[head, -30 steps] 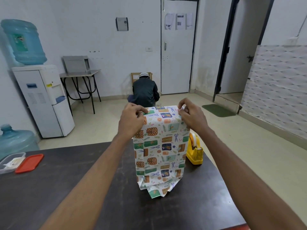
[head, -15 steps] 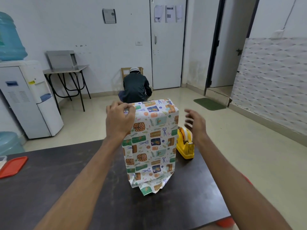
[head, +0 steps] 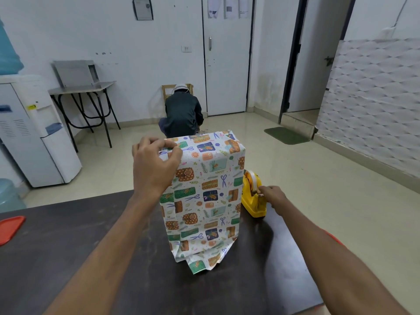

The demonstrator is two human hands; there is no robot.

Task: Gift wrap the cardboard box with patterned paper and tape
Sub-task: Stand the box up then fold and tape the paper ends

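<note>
One tall box (head: pixel 202 196) stands upright at the middle of one dark, scuffed table (head: pixel 68 258), sheathed in glossy patterned paper (head: pixel 204 258) (loose and crumpled at the foot). The left hand (head: pixel 154 164) pinches the paper at the box's 11 o'clock corner. At 3 o'clock, just beside the box, sits one yellow plastic tape dispenser (head: pixel 253 208). The right hand (head: pixel 271 196) curls, fingertips pinched at its cutter; whether they hold tape can't be told. One flat red lid (head: pixel 10 228) lies at 9 o'clock.

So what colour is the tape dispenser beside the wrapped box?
Yellow. The tape dispenser shows best in the head view, standing just right of the wrapped box.
</note>
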